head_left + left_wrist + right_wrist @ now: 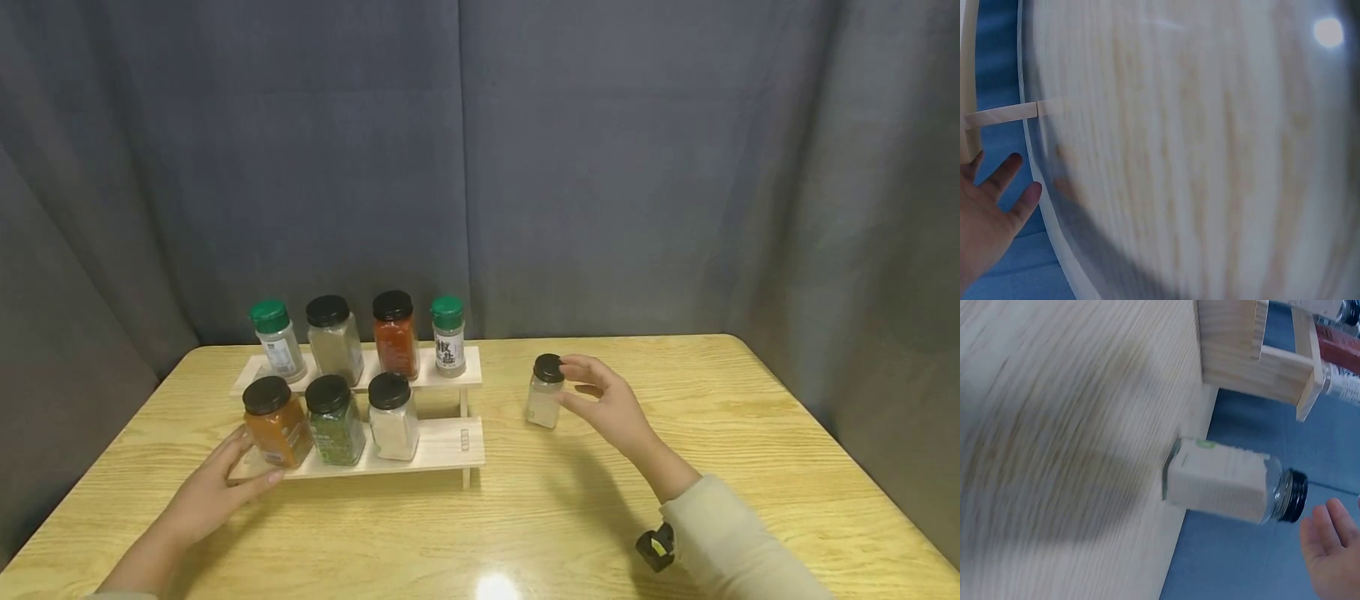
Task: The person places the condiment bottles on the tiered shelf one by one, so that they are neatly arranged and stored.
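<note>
My right hand point(606, 407) is beside a small spice jar point(543, 402) with a black lid and pale powder, standing on the table. In the right wrist view the fingers point(1329, 528) lie loosely bent near the lid point(1294, 495), with a slight gap. My left hand point(213, 492) is at the left end of a two-tier wooden rack point(442, 446), its thumb along the lower shelf's front edge. The left wrist view shows its fingers point(1007, 172) spread near the wood. Closest to it stands a jar of orange-brown spice point(279, 429).
Also on the lower shelf are a green herb jar point(337, 429) and a pale powder jar point(393, 425). Behind, the upper shelf carries two green-capped shakers, one at its right end point(449, 346), a grey-brown spice jar point(335, 342) and a red spice jar point(396, 342). Grey curtains point(600, 167) surround the table.
</note>
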### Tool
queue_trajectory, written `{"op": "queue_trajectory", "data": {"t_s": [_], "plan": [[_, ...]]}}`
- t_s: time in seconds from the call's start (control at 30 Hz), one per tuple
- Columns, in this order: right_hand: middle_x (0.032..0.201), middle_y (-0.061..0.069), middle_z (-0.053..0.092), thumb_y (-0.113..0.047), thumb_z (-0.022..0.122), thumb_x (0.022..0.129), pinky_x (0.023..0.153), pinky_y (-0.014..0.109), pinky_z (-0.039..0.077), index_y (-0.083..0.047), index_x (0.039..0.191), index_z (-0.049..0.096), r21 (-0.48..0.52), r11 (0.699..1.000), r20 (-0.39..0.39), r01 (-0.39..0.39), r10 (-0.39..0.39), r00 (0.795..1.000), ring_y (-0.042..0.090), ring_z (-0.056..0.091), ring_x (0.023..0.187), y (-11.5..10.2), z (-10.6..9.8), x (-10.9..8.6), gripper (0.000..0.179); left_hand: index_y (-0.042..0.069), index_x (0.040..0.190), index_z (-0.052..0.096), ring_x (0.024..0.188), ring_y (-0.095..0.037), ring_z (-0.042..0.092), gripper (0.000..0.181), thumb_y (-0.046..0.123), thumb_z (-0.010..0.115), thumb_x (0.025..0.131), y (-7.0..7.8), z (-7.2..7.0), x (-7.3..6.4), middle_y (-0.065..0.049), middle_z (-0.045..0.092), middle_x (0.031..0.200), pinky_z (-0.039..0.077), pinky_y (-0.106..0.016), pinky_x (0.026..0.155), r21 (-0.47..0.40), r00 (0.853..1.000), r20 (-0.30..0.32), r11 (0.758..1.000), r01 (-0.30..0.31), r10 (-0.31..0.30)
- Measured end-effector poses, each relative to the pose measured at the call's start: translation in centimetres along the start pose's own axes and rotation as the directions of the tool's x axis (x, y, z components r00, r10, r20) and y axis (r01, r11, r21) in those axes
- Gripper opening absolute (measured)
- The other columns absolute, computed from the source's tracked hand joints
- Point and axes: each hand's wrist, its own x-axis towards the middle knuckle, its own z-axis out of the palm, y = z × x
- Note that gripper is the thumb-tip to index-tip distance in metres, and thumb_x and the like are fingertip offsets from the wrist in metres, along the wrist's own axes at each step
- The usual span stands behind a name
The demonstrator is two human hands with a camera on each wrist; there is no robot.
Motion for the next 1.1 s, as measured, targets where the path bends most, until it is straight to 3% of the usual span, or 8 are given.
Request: {"op": "queue_trajectory", "data": {"t_s": [0.27,0.53,1.1], "plan": [[0.119,0.019,0.047,-0.016,0.063,0.080,0.090,0.046,0.034,-0.003,0.122,0.043,-0.022,0.999,-0.045,-0.024,0.023,0.999,0.029,0.043,0.110,1.1,-0.6,0.1,0.049,0.003,0.137,0.014,0.118,-0.052,0.014,0.076,0.040,0.053,0.083,0.0,-0.1,0.1,-0.025,0.007,0.139,0.023,-0.066,0.082,0.016,1.000,-0.014,1.000,-0.013,0.013],[0.121,0.019,0.045,-0.011,0.063,0.079,0.091,0.044,0.034,-0.003,0.123,0.042,-0.031,0.997,-0.063,-0.071,0.069,0.996,0.031,0.041,0.111,1.9,-0.2,0.7,0.049,0.002,0.137,0.015,0.117,-0.053,0.016,0.077,0.042,0.053,0.083,0.1,0.0,0.0,-0.025,0.007,0.139,0.023,-0.066,0.082,0.026,1.000,-0.016,1.000,-0.005,0.006],[0.121,0.020,0.045,-0.007,0.065,0.076,0.091,0.045,0.033,-0.004,0.127,0.039,-0.020,0.995,-0.076,-0.099,0.097,0.992,0.032,0.041,0.111,3.6,1.0,2.1,0.056,0.002,0.137,0.013,0.117,-0.054,0.015,0.079,0.043,0.052,0.083,0.1,0.0,0.0,-0.025,0.005,0.140,0.022,-0.067,0.081,0.017,1.000,-0.002,0.999,0.029,-0.029]]}}
